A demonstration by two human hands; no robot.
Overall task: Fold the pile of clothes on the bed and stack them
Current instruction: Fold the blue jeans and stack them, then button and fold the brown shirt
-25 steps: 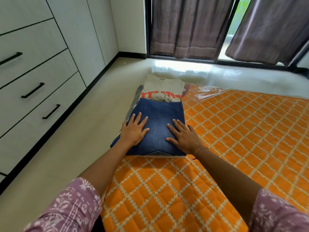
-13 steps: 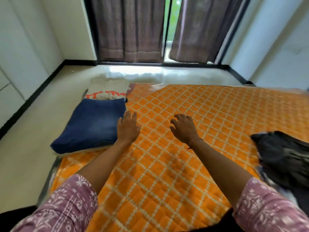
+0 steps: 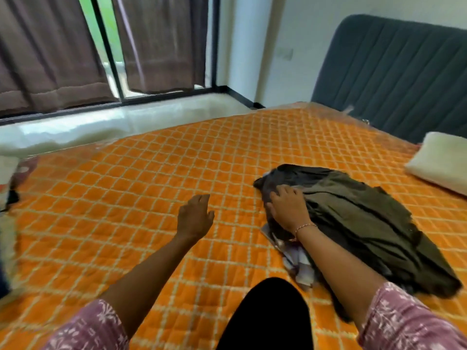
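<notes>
R hand (image 3: 289,209) lies on pile (image 3: 358,223) at mid-right, grip unclear; L hand (image 3: 194,217) relaxed, holding nothing. Best take 1 top garment, w/ both hands.

Pillow (image 3: 441,161) by gray headboard (image 3: 394,72); brown curtains (image 3: 156,44).

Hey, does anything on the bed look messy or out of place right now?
Only the unfolded pile of dark clothes on the orange quilt: it lies crumpled, with a pale patterned garment sticking out from under its near edge. The right hand rests on it; the left hand holds nothing.
</notes>
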